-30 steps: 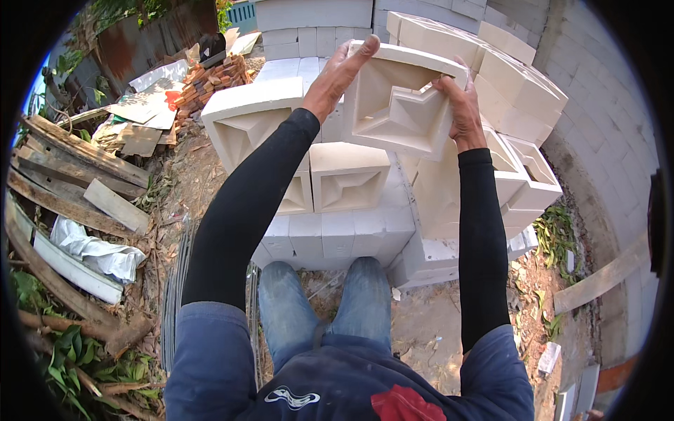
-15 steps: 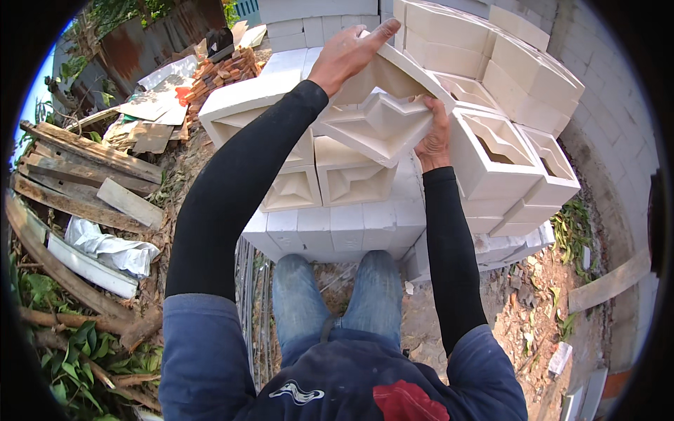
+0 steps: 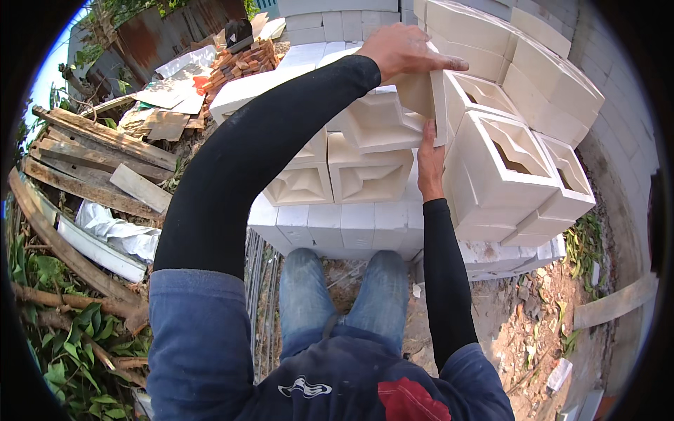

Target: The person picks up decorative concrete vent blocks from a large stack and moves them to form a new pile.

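A cream decorative vent block (image 3: 382,126) with an angular recessed opening is between my two hands, above the front stack. My left hand (image 3: 407,50) grips its top edge, with the thumb pointing right. At its lower right corner my right hand (image 3: 430,168) holds the side wall, fingers upward and partly hidden behind it. Directly beneath is another cream vent block (image 3: 372,195) with a star-like recess; a similar block (image 3: 298,186) sits to its left. Whether the held block rests on the one below, I cannot tell. Pale grey solid blocks (image 3: 323,228) form the base.
More cream vent blocks (image 3: 484,175) are stacked close on the right, beside a grey wall (image 3: 618,105). Wooden planks (image 3: 98,168), a white sheet (image 3: 116,228) and red bricks (image 3: 242,63) lie to the left. Thin metal rods (image 3: 256,302) run along the ground by my legs.
The vent block has turned from a tilted pose to a nearly level one. My left hand has moved right and turned, and my right hand has slid lower on its side. The view has shifted slightly.
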